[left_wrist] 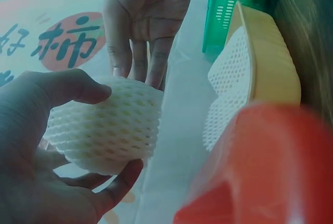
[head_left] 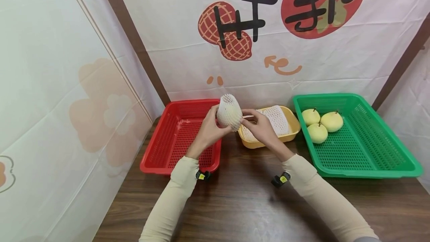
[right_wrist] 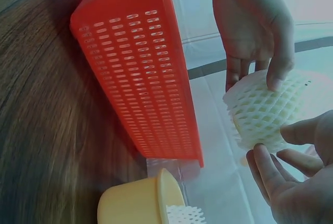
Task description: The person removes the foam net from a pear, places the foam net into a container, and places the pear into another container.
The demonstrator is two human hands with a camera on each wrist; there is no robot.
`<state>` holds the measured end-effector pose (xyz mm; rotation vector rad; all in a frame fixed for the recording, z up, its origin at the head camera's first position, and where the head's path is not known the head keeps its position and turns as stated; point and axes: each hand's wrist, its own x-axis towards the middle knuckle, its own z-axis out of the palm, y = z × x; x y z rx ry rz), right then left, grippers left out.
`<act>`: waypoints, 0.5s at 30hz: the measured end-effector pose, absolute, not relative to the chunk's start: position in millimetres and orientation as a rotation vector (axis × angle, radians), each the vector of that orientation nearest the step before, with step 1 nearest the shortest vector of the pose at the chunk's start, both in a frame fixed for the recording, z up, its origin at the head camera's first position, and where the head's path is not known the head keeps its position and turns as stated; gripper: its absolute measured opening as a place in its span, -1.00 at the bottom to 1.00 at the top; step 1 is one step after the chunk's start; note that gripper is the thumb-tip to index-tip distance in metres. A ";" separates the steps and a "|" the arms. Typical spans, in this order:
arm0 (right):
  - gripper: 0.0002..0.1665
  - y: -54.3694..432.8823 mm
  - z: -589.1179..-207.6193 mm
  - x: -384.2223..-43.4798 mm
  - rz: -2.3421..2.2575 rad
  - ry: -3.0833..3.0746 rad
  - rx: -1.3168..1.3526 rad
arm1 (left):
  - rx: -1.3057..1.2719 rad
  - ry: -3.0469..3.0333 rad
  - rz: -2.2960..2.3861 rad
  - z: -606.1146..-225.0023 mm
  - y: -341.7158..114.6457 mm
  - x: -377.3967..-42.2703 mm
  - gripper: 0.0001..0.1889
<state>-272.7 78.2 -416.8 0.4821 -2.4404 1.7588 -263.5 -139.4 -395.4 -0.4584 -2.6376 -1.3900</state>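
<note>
A pear in a white foam net sleeve (head_left: 230, 113) is held up above the table between the two hands. My left hand (head_left: 211, 127) grips it from the left, thumb on one side and fingers on the other, as the left wrist view also shows. At its lower right, my right hand (head_left: 258, 125) pinches the edge of the net between thumb and fingers. Pale yellow-green skin shows through the mesh in the right wrist view, where the wrapped pear (right_wrist: 270, 110) hangs beside the red basket. Part of the right fingers is hidden behind the net in the left wrist view.
A red basket (head_left: 146, 160) stands on the left of the wooden table (head_left: 242, 197). Behind the right hand, a yellow tub (head_left: 252, 145) holds white foam nets (head_left: 277, 119). The green basket (head_left: 369, 174) at the right contains three pears (head_left: 317, 133). A printed cloth hangs behind.
</note>
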 end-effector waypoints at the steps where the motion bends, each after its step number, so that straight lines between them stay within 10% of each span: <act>1: -0.54 79.5 -416.3 -271.4 1.759 -2.436 0.490 | -0.454 -2.631 -1.402 -396.3 -138.7 -262.5 -0.08; 15: -0.50 97.1 -415.4 -254.2 1.746 -2.422 0.519 | -0.446 -2.538 -1.475 -402.2 -121.1 -249.8 -0.12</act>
